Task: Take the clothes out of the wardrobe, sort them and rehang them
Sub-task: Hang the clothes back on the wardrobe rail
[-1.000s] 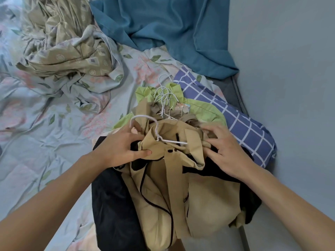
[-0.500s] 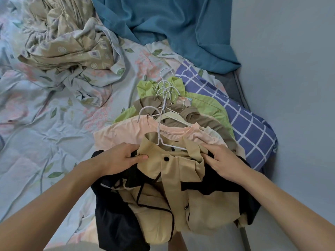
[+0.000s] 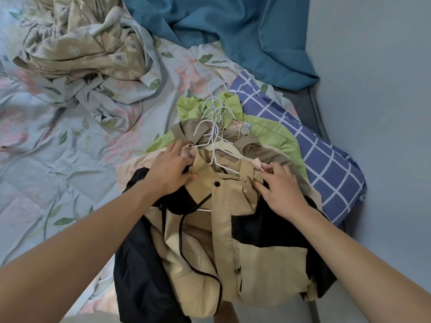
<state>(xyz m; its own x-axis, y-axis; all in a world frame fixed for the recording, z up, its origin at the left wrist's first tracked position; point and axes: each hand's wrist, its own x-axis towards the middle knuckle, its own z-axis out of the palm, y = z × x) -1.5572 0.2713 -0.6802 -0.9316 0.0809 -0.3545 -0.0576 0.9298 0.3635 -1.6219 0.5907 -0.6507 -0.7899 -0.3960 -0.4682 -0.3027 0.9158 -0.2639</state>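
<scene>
A beige and black jacket [image 3: 224, 231] on a white hanger [image 3: 218, 159] lies on top of a stack of hung clothes at the bed's near edge. My left hand [image 3: 171, 167] grips its left shoulder by the collar. My right hand [image 3: 279, 190] presses and pinches its right shoulder. Under it lie a peach top [image 3: 133, 166], a brown shirt [image 3: 263, 149] and a green shirt [image 3: 272, 129]. Several white hanger hooks [image 3: 215, 106] fan out above the stack.
The floral bed sheet [image 3: 58, 178] covers the left. A crumpled beige patterned blanket [image 3: 84, 50] lies at the back left, a teal cloth [image 3: 233, 26] at the back. A blue checked pillow [image 3: 326, 159] lies right of the stack, against the grey wall [image 3: 377, 89].
The jacket and both hands have moved forward, back up over the stack. It now covers most of the peach top that showed half a second ago.
</scene>
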